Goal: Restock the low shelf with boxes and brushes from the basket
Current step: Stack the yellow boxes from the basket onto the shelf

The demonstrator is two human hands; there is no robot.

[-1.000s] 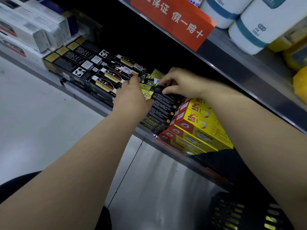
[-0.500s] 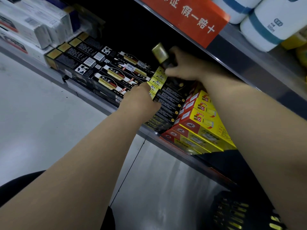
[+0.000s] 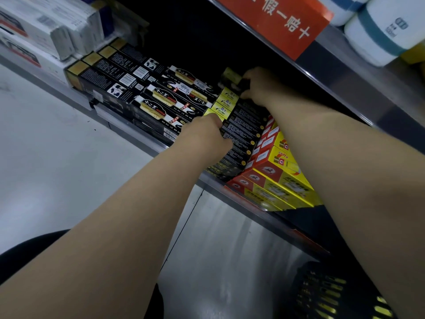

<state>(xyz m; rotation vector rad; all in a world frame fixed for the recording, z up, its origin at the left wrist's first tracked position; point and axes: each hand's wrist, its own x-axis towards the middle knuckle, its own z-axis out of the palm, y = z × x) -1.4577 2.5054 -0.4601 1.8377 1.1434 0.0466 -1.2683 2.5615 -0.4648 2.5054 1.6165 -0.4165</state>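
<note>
My right hand (image 3: 259, 85) grips a black box with a gold end (image 3: 232, 77), held at the back of the low shelf (image 3: 147, 145) above a stack of black and yellow boxes (image 3: 243, 127). My left hand (image 3: 207, 134) rests against the front of that stack, fingers curled at its left edge. The black basket (image 3: 322, 293) sits at the bottom right, partly cut off by the frame.
Rows of long black boxes (image 3: 161, 97) fill the shelf to the left, and red and yellow boxes (image 3: 276, 178) lie to the right. White boxes (image 3: 46, 24) stand far left. An upper shelf with a red sign (image 3: 282, 21) overhangs closely. White canisters (image 3: 386, 28) stand on it.
My right hand lifted the black box off the stack, then lowered it slightly toward the back of the stack. My left hand slid down to the stack's front edge.
</note>
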